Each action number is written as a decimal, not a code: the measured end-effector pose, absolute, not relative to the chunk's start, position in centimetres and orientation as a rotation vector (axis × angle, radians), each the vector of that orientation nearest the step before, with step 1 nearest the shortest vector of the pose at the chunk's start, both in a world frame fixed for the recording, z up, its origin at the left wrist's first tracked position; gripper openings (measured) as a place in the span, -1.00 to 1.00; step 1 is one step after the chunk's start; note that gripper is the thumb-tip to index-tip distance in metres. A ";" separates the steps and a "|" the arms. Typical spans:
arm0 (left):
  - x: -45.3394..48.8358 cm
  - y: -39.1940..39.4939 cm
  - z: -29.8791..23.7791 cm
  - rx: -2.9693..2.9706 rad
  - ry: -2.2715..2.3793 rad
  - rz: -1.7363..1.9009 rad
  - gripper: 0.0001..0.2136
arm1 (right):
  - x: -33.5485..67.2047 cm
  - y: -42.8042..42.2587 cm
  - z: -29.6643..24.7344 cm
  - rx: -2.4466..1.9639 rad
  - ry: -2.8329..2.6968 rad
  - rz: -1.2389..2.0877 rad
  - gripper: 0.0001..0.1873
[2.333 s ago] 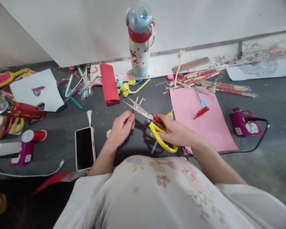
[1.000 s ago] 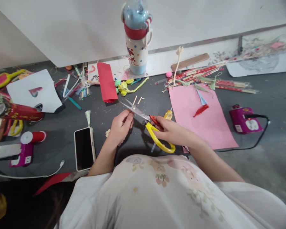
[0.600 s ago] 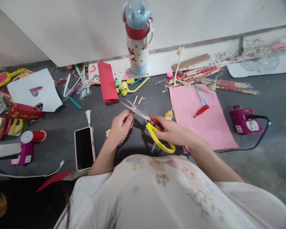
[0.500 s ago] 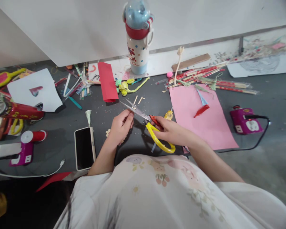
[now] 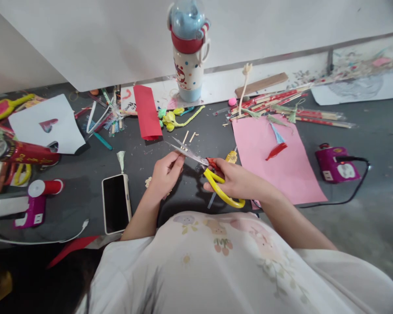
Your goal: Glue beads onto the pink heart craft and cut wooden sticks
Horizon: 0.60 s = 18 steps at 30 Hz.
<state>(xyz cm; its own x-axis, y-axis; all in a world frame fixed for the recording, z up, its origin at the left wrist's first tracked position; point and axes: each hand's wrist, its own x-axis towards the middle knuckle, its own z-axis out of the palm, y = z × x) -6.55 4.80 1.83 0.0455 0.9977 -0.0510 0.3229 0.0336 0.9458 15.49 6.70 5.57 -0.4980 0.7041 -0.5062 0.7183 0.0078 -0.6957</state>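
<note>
My right hand (image 5: pixel 239 181) grips the yellow and red handles of a pair of scissors (image 5: pixel 221 192). The steel blades (image 5: pixel 187 151) point up and to the left, slightly apart. My left hand (image 5: pixel 166 173) is closed in a pinch just under the blades, holding a small thin piece that I cannot make out. Two short wooden stick bits (image 5: pixel 189 138) lie on the dark table (image 5: pixel 183 200) just beyond the blade tips.
A phone (image 5: pixel 115 203) lies left of my left arm. A pink sheet (image 5: pixel 275 161) lies to the right, a purple device (image 5: pixel 336 164) with a black cable beyond it. A red folded paper (image 5: pixel 146 112), a water bottle (image 5: pixel 189 52) and loose sticks (image 5: pixel 291 109) sit farther back.
The scissor blades have come closer together and my right hand has shifted slightly on the handles. My left hand stays pinched in the same spot.
</note>
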 end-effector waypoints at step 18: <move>-6.2 4.8 2.8 1.248 1.329 0.969 -0.60 | 15.4 6.3 5.5 1.544 2.330 -1.413 -0.09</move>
<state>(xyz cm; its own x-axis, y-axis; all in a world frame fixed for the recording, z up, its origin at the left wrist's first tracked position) -6.19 4.83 2.80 0.0645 0.9868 -0.1485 0.1607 0.1366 0.9775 15.41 6.29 5.54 -0.5142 0.7290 -0.4518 0.7378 0.1073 -0.6665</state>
